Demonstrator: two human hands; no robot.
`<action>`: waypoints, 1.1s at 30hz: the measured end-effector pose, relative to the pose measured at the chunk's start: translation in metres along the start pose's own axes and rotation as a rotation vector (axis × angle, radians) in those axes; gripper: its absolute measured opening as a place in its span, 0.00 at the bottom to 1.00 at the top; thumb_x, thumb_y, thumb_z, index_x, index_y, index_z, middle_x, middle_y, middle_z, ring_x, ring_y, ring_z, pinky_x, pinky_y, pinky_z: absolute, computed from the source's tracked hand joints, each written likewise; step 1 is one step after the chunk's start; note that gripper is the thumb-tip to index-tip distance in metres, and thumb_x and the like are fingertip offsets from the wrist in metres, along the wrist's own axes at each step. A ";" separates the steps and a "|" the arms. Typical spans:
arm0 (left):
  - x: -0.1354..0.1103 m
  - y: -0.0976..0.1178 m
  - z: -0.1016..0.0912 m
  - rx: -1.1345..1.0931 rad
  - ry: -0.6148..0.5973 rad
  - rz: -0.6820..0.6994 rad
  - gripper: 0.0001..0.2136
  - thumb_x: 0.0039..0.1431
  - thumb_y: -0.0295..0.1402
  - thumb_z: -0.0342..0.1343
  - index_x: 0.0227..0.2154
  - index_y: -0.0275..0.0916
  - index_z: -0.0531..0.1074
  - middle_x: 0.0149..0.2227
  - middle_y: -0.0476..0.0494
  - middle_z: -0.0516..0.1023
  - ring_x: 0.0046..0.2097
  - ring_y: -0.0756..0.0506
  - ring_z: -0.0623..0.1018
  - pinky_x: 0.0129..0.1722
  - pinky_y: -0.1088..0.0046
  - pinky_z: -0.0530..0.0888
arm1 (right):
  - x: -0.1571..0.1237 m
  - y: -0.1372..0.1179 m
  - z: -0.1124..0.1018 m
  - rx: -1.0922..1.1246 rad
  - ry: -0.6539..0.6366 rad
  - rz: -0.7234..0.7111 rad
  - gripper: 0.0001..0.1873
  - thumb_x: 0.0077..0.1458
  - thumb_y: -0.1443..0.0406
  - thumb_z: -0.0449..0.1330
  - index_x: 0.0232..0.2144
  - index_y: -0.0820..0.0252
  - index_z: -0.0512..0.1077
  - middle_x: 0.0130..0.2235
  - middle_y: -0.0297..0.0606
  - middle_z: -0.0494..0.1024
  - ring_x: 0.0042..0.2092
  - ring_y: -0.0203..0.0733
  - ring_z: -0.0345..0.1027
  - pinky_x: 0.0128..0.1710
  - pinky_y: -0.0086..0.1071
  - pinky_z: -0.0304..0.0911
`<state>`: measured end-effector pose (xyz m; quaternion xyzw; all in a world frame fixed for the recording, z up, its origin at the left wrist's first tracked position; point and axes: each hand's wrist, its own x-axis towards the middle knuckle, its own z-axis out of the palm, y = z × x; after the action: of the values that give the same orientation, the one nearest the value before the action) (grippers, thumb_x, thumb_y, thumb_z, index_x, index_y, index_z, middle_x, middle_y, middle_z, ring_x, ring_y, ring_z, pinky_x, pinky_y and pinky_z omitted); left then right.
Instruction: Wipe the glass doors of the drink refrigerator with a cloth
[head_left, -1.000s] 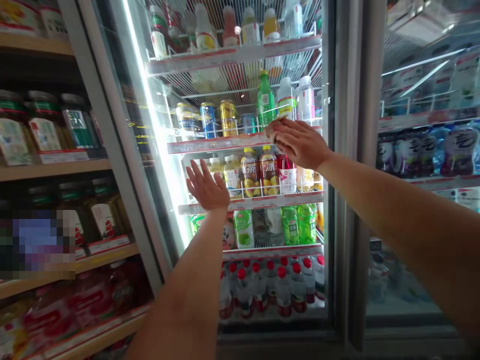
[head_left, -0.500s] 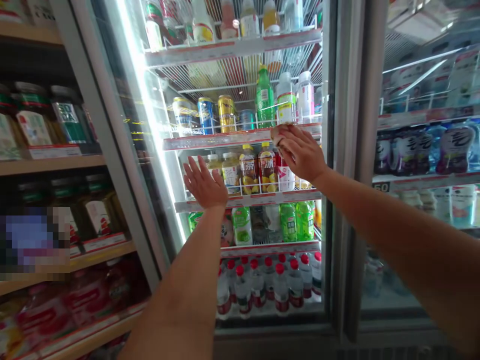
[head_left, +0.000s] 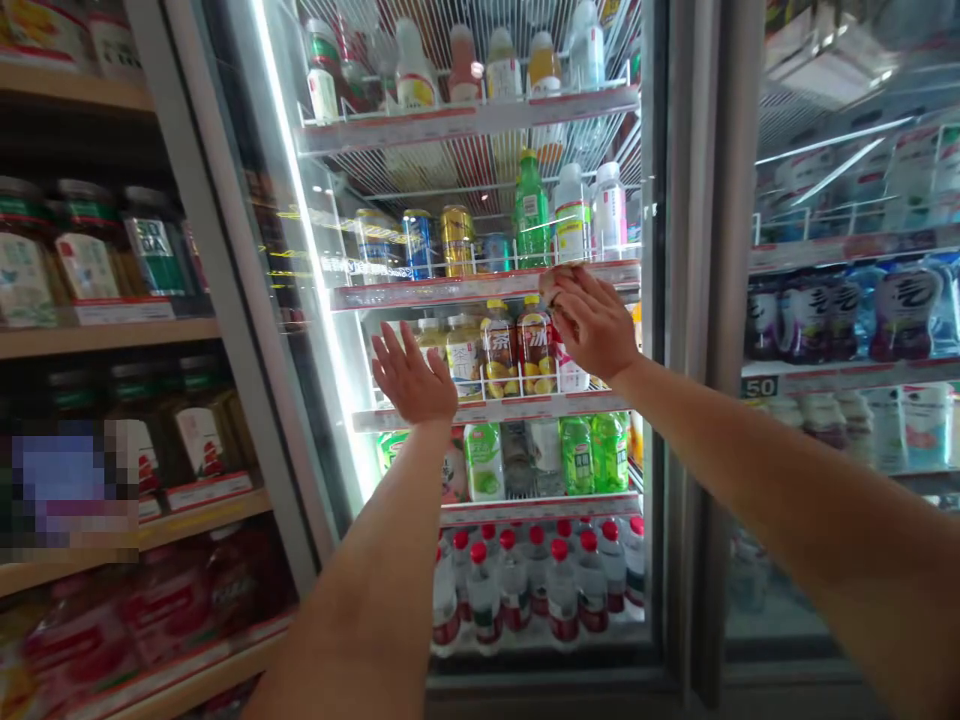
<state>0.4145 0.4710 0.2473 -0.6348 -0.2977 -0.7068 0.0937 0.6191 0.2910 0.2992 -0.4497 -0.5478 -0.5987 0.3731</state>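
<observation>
Your left hand (head_left: 416, 378) is standing upright with its fingers spread wide and its back facing you, and it is gripping nothing you can see. Your right hand (head_left: 594, 318), higher and farther right, is pointing its fingers to the left in a slight curl. Something brownish is showing at those fingertips, but you cannot tell whether you are holding it or seeing a reflection. Both hands are reaching toward the lit cooler (head_left: 681, 330); you cannot tell whether either is pressing on its glass.

Just right of your left hand, pale bottles (head_left: 463, 358) are standing behind a wire rail. Between your two hands, brown tea bottles (head_left: 537, 350) with yellow caps are standing on the same shelf. Just above the right fingertips, a green bottle (head_left: 532, 215) is standing upright, with white bottles (head_left: 572, 222) beside it. Up and left of that hand, a gold can (head_left: 457, 245) and a blue can (head_left: 418, 245) are sitting side by side. A price strip (head_left: 435, 294) is running behind the right fingers. Below both hands, green-labelled bottles (head_left: 577, 460) are filling part of a shelf, and red-capped bottles (head_left: 515, 580) are crowding the bottom.
</observation>
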 end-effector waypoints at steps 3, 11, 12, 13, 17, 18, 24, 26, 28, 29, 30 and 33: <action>0.000 0.000 0.000 -0.021 -0.001 -0.005 0.29 0.70 0.41 0.39 0.72 0.39 0.52 0.74 0.39 0.48 0.75 0.41 0.43 0.73 0.51 0.42 | -0.002 -0.008 0.002 0.042 -0.050 -0.021 0.17 0.67 0.65 0.51 0.53 0.53 0.74 0.61 0.40 0.76 0.68 0.55 0.60 0.65 0.55 0.60; 0.000 0.001 -0.001 -0.027 0.005 0.000 0.29 0.70 0.41 0.39 0.71 0.38 0.53 0.74 0.38 0.49 0.75 0.41 0.43 0.73 0.51 0.42 | -0.032 -0.047 0.021 0.151 -0.269 -0.300 0.18 0.65 0.66 0.54 0.54 0.53 0.75 0.63 0.38 0.73 0.69 0.52 0.60 0.66 0.52 0.60; 0.000 0.001 -0.001 -0.035 0.001 -0.004 0.29 0.70 0.41 0.39 0.71 0.39 0.53 0.74 0.38 0.48 0.75 0.41 0.43 0.73 0.51 0.42 | -0.035 -0.050 0.023 0.164 -0.292 -0.330 0.18 0.65 0.66 0.55 0.55 0.53 0.75 0.62 0.39 0.74 0.68 0.52 0.60 0.66 0.52 0.60; 0.000 0.001 -0.001 -0.038 -0.004 -0.007 0.30 0.70 0.42 0.39 0.71 0.39 0.52 0.74 0.38 0.48 0.75 0.41 0.43 0.73 0.50 0.42 | -0.036 -0.051 0.023 0.174 -0.311 -0.359 0.18 0.65 0.65 0.56 0.55 0.53 0.75 0.62 0.39 0.74 0.68 0.52 0.61 0.66 0.51 0.60; 0.001 0.001 -0.002 -0.027 -0.012 -0.017 0.30 0.70 0.42 0.39 0.71 0.38 0.53 0.74 0.37 0.48 0.75 0.41 0.43 0.73 0.50 0.42 | -0.022 -0.037 0.015 0.168 -0.400 -0.556 0.18 0.65 0.67 0.56 0.56 0.55 0.74 0.63 0.40 0.74 0.68 0.48 0.62 0.66 0.48 0.61; 0.001 0.002 -0.002 -0.030 -0.011 -0.018 0.29 0.70 0.41 0.39 0.71 0.38 0.53 0.74 0.38 0.48 0.75 0.41 0.43 0.73 0.51 0.42 | -0.015 -0.029 0.010 0.152 -0.421 -0.597 0.18 0.66 0.68 0.55 0.56 0.56 0.74 0.63 0.40 0.73 0.68 0.48 0.61 0.66 0.48 0.61; 0.001 0.002 -0.004 -0.039 -0.026 -0.006 0.30 0.70 0.41 0.39 0.71 0.37 0.52 0.74 0.37 0.47 0.75 0.40 0.42 0.73 0.49 0.42 | 0.021 0.030 -0.026 0.047 -0.338 -0.328 0.17 0.67 0.65 0.54 0.56 0.53 0.73 0.63 0.37 0.73 0.69 0.49 0.59 0.67 0.52 0.58; 0.000 0.002 -0.004 -0.043 -0.017 -0.009 0.30 0.70 0.41 0.39 0.71 0.38 0.53 0.74 0.38 0.48 0.75 0.41 0.42 0.73 0.50 0.42 | 0.025 0.043 -0.034 0.025 -0.287 -0.226 0.17 0.68 0.63 0.54 0.56 0.52 0.73 0.63 0.36 0.73 0.68 0.51 0.60 0.66 0.53 0.59; 0.000 0.002 -0.004 -0.055 -0.003 -0.011 0.29 0.70 0.41 0.40 0.71 0.40 0.53 0.74 0.39 0.49 0.75 0.41 0.43 0.73 0.51 0.42 | 0.025 0.047 -0.036 0.012 -0.245 -0.174 0.17 0.68 0.63 0.53 0.56 0.51 0.73 0.62 0.35 0.74 0.68 0.52 0.61 0.65 0.53 0.60; 0.000 0.002 -0.003 -0.061 0.002 -0.013 0.29 0.70 0.41 0.40 0.71 0.40 0.53 0.74 0.39 0.49 0.75 0.41 0.43 0.73 0.51 0.42 | 0.023 0.047 -0.035 0.009 -0.223 -0.156 0.17 0.67 0.63 0.53 0.55 0.51 0.74 0.62 0.36 0.75 0.67 0.52 0.61 0.65 0.53 0.60; 0.000 0.002 -0.003 -0.064 0.005 -0.014 0.29 0.70 0.41 0.41 0.71 0.41 0.53 0.74 0.40 0.49 0.75 0.41 0.44 0.73 0.52 0.42 | 0.022 0.045 -0.034 0.008 -0.203 -0.141 0.17 0.67 0.64 0.52 0.54 0.51 0.74 0.61 0.36 0.75 0.67 0.53 0.62 0.65 0.54 0.61; 0.000 0.002 -0.003 -0.053 0.006 -0.009 0.29 0.70 0.41 0.41 0.71 0.41 0.54 0.74 0.40 0.49 0.75 0.42 0.44 0.73 0.52 0.42 | 0.018 0.038 -0.028 0.016 -0.164 -0.106 0.17 0.66 0.65 0.51 0.53 0.51 0.74 0.61 0.37 0.75 0.67 0.53 0.61 0.64 0.54 0.61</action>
<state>0.4132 0.4680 0.2480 -0.6336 -0.2814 -0.7168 0.0743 0.6452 0.2596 0.3285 -0.4647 -0.6043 -0.5745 0.2981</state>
